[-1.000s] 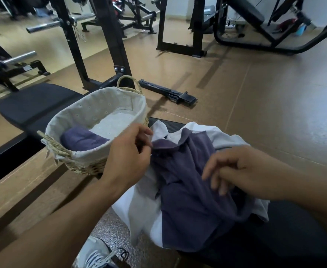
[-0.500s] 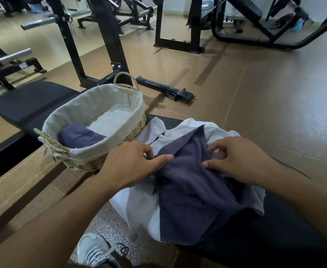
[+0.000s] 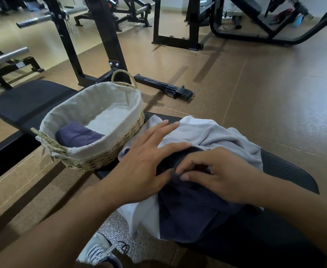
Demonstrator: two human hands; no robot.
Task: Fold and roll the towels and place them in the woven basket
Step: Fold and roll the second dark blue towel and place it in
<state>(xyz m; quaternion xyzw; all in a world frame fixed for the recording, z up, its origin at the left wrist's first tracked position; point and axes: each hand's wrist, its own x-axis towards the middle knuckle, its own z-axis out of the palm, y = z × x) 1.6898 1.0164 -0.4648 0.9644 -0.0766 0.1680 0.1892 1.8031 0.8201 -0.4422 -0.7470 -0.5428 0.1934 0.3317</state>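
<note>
We are noting the left hand flattening: a second ago its fingers were pinching the cloth near the woven basket, and now they are lying straight across the white towel. The right hand is drawing nearer, its fingers curling onto a bunched fold of the dark blue towel.

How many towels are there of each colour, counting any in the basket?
Dark purple towels: 2, one rolled in the lined woven straw basket at, one loose under the right hand at
Light grey towels: 1
Total: 3
</note>
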